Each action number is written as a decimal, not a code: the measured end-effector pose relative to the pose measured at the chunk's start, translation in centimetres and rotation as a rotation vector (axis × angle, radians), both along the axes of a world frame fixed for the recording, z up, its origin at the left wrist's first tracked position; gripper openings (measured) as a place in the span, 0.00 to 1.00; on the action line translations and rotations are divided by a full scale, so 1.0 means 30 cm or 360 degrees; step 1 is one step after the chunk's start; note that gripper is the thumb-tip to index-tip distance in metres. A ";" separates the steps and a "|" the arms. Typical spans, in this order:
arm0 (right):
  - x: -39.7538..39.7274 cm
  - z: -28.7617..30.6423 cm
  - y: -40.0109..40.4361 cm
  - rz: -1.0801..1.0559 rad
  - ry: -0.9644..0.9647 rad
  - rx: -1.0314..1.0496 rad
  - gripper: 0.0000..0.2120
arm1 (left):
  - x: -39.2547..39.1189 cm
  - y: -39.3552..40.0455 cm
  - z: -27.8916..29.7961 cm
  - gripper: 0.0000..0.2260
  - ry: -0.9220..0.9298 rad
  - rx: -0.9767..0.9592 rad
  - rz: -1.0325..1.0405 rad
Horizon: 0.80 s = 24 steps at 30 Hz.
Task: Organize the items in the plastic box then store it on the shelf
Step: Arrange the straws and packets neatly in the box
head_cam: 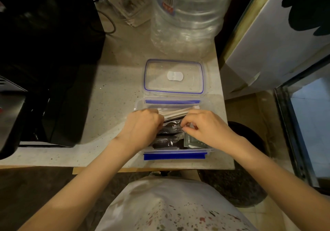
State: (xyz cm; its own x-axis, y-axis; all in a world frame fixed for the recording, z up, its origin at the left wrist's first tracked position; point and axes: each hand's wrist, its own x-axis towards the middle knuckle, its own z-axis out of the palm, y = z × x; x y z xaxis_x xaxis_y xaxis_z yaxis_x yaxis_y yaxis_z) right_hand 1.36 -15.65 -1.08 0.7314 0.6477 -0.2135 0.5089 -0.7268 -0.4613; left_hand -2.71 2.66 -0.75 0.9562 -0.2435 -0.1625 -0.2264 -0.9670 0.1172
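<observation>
A clear plastic box (pixel 174 154) with blue latches sits on the speckled counter (pixel 110 96) near its front edge. Inside lie dark shiny packets (pixel 169 128), a greenish sachet (pixel 192 142) and a stack of pale flat sachets (pixel 175 112) along the far side. My left hand (pixel 142 125) reaches into the box's left half, fingers curled over the packets. My right hand (pixel 203 125) pinches the corner of a packet between thumb and fingers. The box's lid (pixel 174 76), clear with a blue seal, lies flat just behind the box.
A large clear water bottle (pixel 187 14) stands behind the lid. A black appliance (pixel 44 52) fills the left side. A white board (pixel 276 43) leans at the right. A power strip (pixel 128 1) and cables lie at the back. The counter edge runs just below the box.
</observation>
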 end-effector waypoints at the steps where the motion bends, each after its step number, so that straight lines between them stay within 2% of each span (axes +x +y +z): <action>1: -0.006 0.001 -0.001 -0.0006 0.0016 0.0003 0.08 | -0.002 0.004 0.011 0.07 -0.0012 -0.0026 0.0017; 6: -0.014 -0.002 -0.013 -0.0183 0.0035 0.0094 0.06 | -0.011 0.008 0.010 0.06 0.0007 -0.0169 0.0083; 12: 0.011 0.004 -0.026 -0.0352 0.0068 0.0169 0.08 | -0.042 -0.012 -0.035 0.05 0.0378 -0.0376 -0.0085; 18: 0.014 -0.017 -0.001 -0.0169 0.0136 0.0070 0.09 | -0.016 -0.023 -0.053 0.05 0.0623 -0.0431 -0.0030; 24: 0.017 -0.031 0.000 0.0146 0.0103 -0.0291 0.13 | -0.005 -0.041 -0.058 0.04 0.0652 -0.0438 -0.0008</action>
